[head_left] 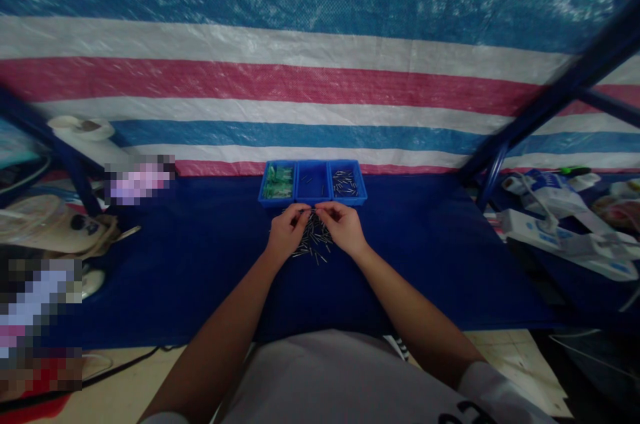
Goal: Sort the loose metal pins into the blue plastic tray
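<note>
**Pin sorting over the blue tray – easy to lose the little ones**

While both hands are hovering over the pile of small metal pins (313, 243), the left hand (286, 232) and right hand (344, 227) are meeting fingertip to fingertip just in front of the blue tray (313, 182). The fingers on both sides are looking pinched together around something thin held between them, probably one pin, but it's too small here to be sure, so I can't tell exactly what's clamped.

The pile is lying loose on the dark blue worktop (425, 257), touching the undersides of the hands and just short of the tray's near wall.

What could go wrong, I'd guess: these pins are tiny and round, so a nudge from a wrist is likely sending some rolling off toward the front edge of the worktop, away from the tray. Dark cloth plus dim light is also making a dropped one hard to spot. And with the compartments sitting side by side, a pin could easily be landing in the wrong one.

Tray contents:
- left compartment: green parts (278, 181)
- middle compartment: nearly bare, maybe a pin or two
- right compartment: a small heap of sorted pins (345, 183)

Off to the right of the tray, well apart, white power strips (555, 224) are lying around.
</note>
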The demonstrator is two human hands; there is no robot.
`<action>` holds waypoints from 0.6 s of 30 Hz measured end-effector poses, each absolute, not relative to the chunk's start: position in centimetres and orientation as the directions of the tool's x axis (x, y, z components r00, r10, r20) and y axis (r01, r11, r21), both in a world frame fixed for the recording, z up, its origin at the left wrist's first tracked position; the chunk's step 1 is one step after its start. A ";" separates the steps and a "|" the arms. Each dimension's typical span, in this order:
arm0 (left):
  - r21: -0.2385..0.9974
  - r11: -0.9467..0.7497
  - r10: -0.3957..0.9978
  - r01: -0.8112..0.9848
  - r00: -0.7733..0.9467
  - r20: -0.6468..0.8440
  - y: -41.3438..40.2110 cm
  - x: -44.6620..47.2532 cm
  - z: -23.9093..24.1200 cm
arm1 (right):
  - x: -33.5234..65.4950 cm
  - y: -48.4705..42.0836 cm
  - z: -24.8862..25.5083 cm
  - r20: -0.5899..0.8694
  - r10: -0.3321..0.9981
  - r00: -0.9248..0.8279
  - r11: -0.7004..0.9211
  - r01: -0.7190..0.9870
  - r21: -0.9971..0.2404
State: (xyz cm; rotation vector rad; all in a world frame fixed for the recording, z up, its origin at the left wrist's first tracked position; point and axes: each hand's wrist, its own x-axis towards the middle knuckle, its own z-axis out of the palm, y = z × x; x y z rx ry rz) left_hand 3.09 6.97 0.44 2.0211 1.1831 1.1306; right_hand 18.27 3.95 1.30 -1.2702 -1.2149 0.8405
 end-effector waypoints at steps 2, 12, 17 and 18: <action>0.768 -0.471 0.882 0.435 0.265 0.391 7.0 3.0 0.3 | 18.3 3.9 1.3 0.205 0.957 0.208 0.169 0.177 -0.970; 0.755 -0.460 0.885 0.468 0.306 0.350 7.1 2.8 0.5 | 18.2 3.8 1.4 0.206 0.957 0.206 0.159 0.223 -0.962; 0.775 -0.454 0.889 0.439 0.279 0.362 7.0 2.9 0.4 | 18.2 3.9 1.3 0.197 0.957 0.212 0.161 0.175 -0.971; 0.782 -0.448 0.892 0.433 0.268 0.363 7.0 3.0 0.4 | 18.3 3.9 1.3 0.197 0.957 0.215 0.161 0.170 -0.972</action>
